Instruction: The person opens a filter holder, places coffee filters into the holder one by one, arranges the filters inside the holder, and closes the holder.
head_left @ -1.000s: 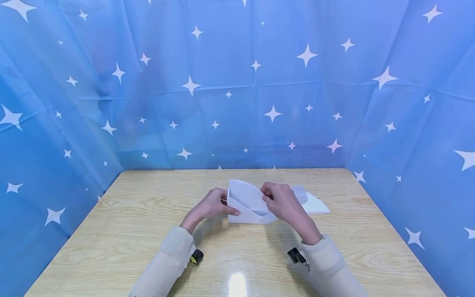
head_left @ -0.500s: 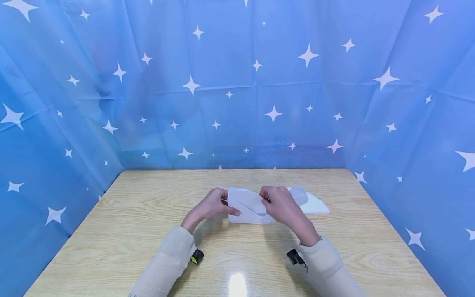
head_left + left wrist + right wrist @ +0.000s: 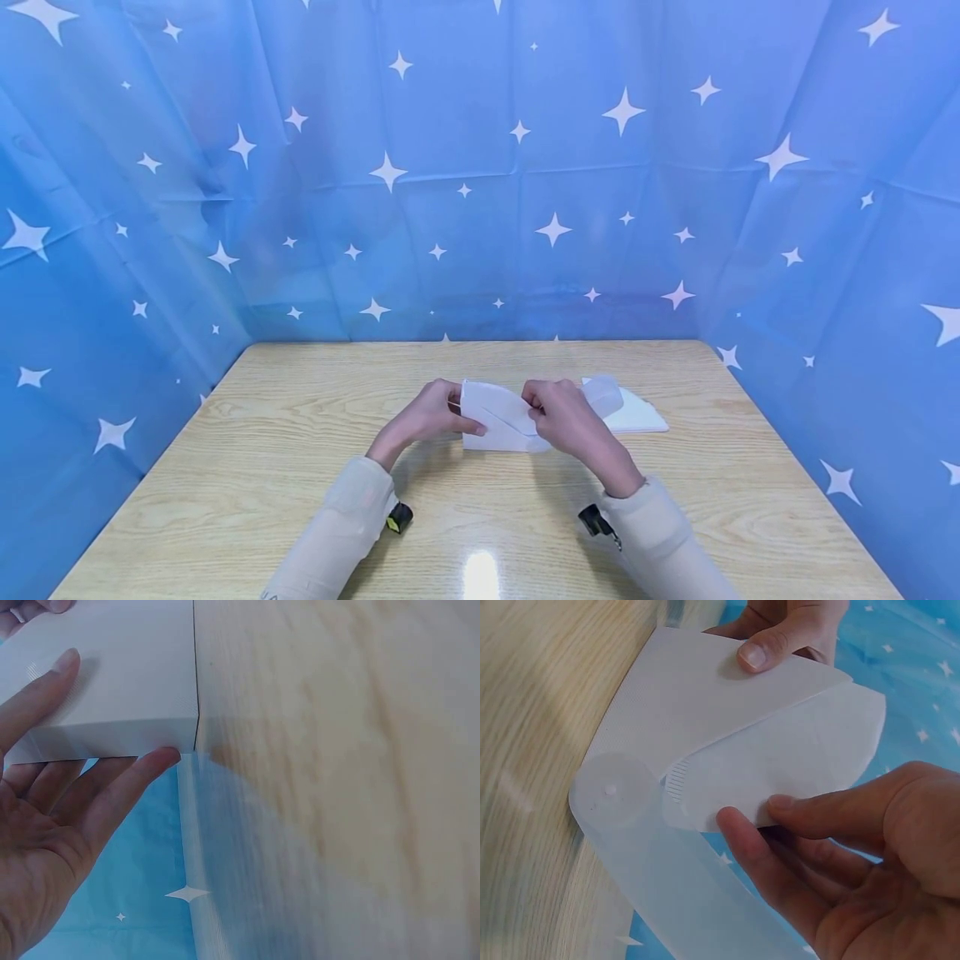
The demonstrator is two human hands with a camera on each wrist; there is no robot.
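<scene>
Nearest to us are a person's two pale sleeves [image 3: 322, 533], with a black device [image 3: 400, 517] at the left wrist and another dark device [image 3: 595, 520] at the right, both on our side of the fingers. Ahead of them we see the left hand [image 3: 429, 412] gripping a white case [image 3: 630, 712], its thumb flat on the broad face and its other fingers along the narrow side. The right hand [image 3: 567, 414] pinches a white paper piece [image 3: 772, 750] by its edge between thumb and finger. We find that piece between the two hands' fingers, partly behind the case's slanted front and rising above it. From a round pivot [image 3: 611, 791] at the case's corner, a translucent flap [image 3: 682, 877] swings out past the right fingers. Just beyond the right hand, to its right, we see a flat white stack [image 3: 637, 415] on the table [image 3: 225, 483], whose wood grain spreads around both hands. Farthest from the fingers hangs a blue curtain [image 3: 480, 217] with white stars.
</scene>
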